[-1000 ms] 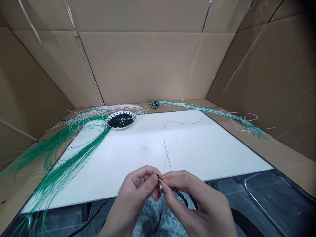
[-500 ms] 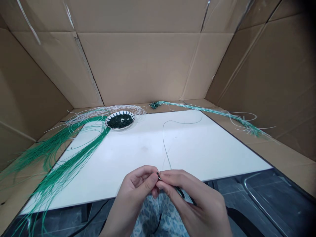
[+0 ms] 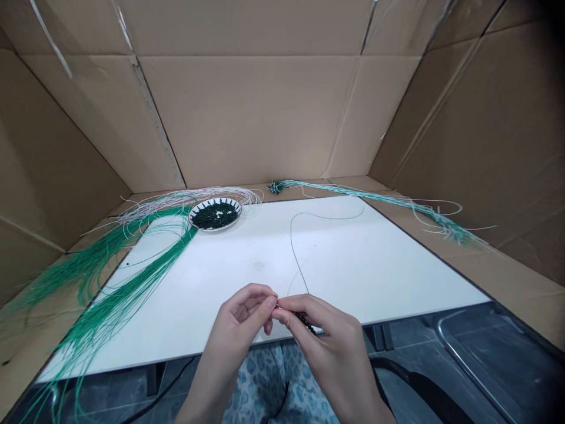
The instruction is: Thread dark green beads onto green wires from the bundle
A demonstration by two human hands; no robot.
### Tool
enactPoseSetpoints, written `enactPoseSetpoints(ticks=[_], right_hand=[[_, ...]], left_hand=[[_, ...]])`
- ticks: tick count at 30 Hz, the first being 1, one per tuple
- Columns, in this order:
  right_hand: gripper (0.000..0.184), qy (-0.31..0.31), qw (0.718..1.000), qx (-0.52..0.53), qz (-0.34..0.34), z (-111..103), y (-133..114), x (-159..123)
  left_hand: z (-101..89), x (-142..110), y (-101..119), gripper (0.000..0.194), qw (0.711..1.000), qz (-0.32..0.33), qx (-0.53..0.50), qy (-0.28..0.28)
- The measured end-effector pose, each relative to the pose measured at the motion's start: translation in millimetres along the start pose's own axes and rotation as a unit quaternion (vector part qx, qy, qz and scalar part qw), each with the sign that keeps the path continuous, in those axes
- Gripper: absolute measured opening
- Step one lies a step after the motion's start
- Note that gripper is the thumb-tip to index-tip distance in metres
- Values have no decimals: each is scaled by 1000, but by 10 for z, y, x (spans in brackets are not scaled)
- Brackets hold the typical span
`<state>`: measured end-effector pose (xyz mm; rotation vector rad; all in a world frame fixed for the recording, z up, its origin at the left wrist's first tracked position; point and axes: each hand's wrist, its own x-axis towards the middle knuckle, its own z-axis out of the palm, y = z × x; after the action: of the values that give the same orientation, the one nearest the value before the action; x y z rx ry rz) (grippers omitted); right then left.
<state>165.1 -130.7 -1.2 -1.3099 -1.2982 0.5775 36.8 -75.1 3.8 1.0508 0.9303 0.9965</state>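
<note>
My left hand (image 3: 242, 327) and my right hand (image 3: 324, 338) meet fingertip to fingertip over the near edge of the white board (image 3: 379, 277). Both pinch a thin dark cord (image 3: 294, 250) that curves away across the board. A short run of dark beads (image 3: 303, 320) on that cord shows under my right fingers. A small plate of dark green beads (image 3: 215, 214) sits at the board's far left corner.
Long green cords (image 3: 110, 282) fan out across the left side and over the edge. Pale cords (image 3: 185, 197) loop behind the plate. Another green bundle (image 3: 384, 203) lies along the far right. Cardboard walls (image 3: 265, 118) enclose the space on three sides.
Both hands have moved slightly up and away over the board's edge, still pinched together. The cord's loop on the board has shifted a little.
</note>
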Motion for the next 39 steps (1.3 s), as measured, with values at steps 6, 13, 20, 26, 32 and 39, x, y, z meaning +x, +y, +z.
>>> enactPoseSetpoints(ticks=[6,13,20,26,32,39], right_hand=[[15,0,1000,-2,21,-5,-21,23],[11,21,998,37,52,2,27,-28],[10,19,996,62,66,-16,5,5],[10,20,994,81,73,-13,-34,2],[9,14,991,98,93,-2,47,-22],[9,-20,991,83,107,-52,24,-8]], left_hand=[[22,-23,17,17,1000,20,5,21],[4,-37,22,19,999,30,-2,23],[-19,-55,23,19,999,28,-2,26],[24,-96,48,14,999,21,13,21],[57,-156,115,4,995,56,69,42],[10,-202,128,7,985,91,143,37]])
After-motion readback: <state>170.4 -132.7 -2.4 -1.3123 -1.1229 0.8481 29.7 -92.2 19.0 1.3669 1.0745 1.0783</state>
